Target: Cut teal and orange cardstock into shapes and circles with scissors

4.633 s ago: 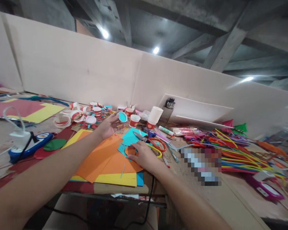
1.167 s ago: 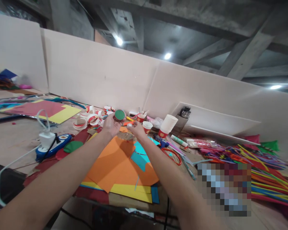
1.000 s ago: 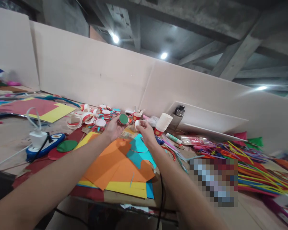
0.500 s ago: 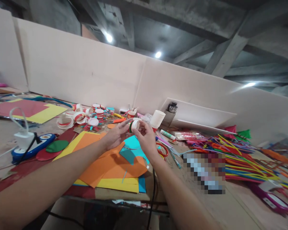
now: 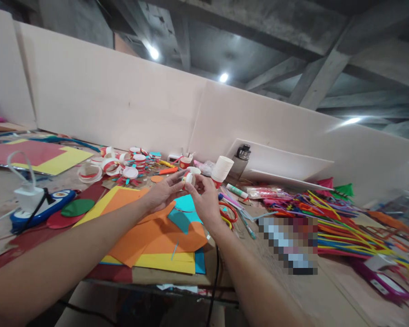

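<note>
Between my two hands is a small white paper cup (image 5: 188,180), cut short, with a bit of red and yellow showing on its side. The fingers of my left hand (image 5: 161,195) hold its left side. My right hand (image 5: 206,200) grips it from the right, thumb in front. Both hands hover over orange paper (image 5: 153,231) and a cut piece of light blue paper (image 5: 184,215). Just behind the right hand stands a stack of white paper cups (image 5: 222,168). Similar short cups with red bands (image 5: 111,166) lie in a group at the back left.
Colourful pipe cleaners (image 5: 341,227) spread over the right side, near a purple device (image 5: 383,281). A glue stick (image 5: 236,190), red-handled scissors (image 5: 229,211) and a dark bottle (image 5: 241,159) stand or lie right of centre. A blue power strip (image 5: 42,211) sits at left.
The short cup has turned in my fingers: a green band showed before, red and yellow show now. Both hands stay in nearly the same place. The view has shifted slightly.
</note>
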Tool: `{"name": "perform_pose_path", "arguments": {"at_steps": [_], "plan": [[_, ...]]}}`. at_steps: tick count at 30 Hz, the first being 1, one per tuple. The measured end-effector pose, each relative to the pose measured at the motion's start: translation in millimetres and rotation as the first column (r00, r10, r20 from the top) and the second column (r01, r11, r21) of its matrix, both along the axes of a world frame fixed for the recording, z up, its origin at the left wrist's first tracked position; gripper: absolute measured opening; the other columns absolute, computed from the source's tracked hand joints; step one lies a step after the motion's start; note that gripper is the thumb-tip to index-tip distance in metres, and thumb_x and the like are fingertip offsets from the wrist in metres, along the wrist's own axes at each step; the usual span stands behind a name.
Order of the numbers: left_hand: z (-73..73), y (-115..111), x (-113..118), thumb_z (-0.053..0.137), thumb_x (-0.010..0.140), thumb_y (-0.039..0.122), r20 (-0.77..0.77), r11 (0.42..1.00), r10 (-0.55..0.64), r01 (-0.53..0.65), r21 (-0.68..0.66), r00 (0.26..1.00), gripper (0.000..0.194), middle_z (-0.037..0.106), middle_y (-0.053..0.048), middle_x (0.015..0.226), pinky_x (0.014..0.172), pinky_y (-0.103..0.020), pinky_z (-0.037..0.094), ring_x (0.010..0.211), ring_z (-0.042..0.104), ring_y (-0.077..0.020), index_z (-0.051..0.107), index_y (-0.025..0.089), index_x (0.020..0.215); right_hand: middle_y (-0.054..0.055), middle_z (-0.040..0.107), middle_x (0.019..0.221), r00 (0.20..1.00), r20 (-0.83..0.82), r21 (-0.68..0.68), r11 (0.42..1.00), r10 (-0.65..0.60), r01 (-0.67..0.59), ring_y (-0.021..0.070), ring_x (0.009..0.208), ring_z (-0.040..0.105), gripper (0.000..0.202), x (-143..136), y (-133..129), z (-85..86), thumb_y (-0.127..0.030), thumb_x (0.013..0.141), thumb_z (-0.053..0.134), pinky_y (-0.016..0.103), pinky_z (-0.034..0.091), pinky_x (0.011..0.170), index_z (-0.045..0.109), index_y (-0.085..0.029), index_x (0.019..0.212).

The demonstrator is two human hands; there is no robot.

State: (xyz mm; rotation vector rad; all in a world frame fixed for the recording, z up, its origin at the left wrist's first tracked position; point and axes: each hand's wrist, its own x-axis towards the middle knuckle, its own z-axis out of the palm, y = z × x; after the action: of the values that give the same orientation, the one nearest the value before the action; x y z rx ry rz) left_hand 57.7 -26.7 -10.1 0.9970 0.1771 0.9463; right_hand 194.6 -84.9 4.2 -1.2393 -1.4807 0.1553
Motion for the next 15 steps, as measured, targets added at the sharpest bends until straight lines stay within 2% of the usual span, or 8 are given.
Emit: {"name": "perform_pose_path", "arguments": {"at_steps": [5, 9, 15], "plan": [[-1.0, 1.7, -0.5, 0.076, 0.071, 0.027, 0.002, 0.999, -0.026, 0.026, 0.033, 1.0, 0.046, 0.065, -0.009, 0.118, 0.094, -0.034, 0.047, 0.108, 0.06, -0.0224, 0.066, 0.024, 0.116, 0.008, 0.058, 0.1, 0.999, 0.049, 0.028, 1.0, -0.006, 0.004, 0.0177, 0.083, 0.057, 0.032, -0.6, -2.0, -0.4, -0.036, 0.081, 0.064, 0.033, 0.051, 0.075, 0.061, -0.019, 0.108], [0.0, 1.5, -1.1, 0.076, 0.071, 0.028, 0.016, 1.0, -0.02, 0.019, 0.01, 1.0, 0.044, 0.065, -0.009, 0.117, 0.095, -0.035, 0.047, 0.109, 0.06, -0.0224, 0.067, 0.022, 0.114, 0.008, 0.057, 0.1, 0.997, 0.073, 0.053, 0.999, 0.006, -0.01, 0.0183, 0.085, 0.058, 0.033, -0.3, -2.8, -0.5, -0.036, 0.082, 0.062, 0.033, 0.052, 0.074, 0.06, -0.021, 0.111], [-1.6, 4.7, -1.4, 0.075, 0.072, 0.029, 0.006, 0.999, -0.027, 0.026, 0.021, 1.0, 0.042, 0.067, -0.01, 0.112, 0.092, -0.034, 0.048, 0.099, 0.063, -0.0196, 0.067, 0.021, 0.113, 0.009, 0.055, 0.109, 0.991, 0.136, 0.098, 0.995, 0.01, -0.023, 0.0198, 0.093, 0.057, 0.037, 0.3, -2.8, -2.1, -0.032, 0.083, 0.063, 0.034, 0.052, 0.078, 0.058, -0.023, 0.118]]}}
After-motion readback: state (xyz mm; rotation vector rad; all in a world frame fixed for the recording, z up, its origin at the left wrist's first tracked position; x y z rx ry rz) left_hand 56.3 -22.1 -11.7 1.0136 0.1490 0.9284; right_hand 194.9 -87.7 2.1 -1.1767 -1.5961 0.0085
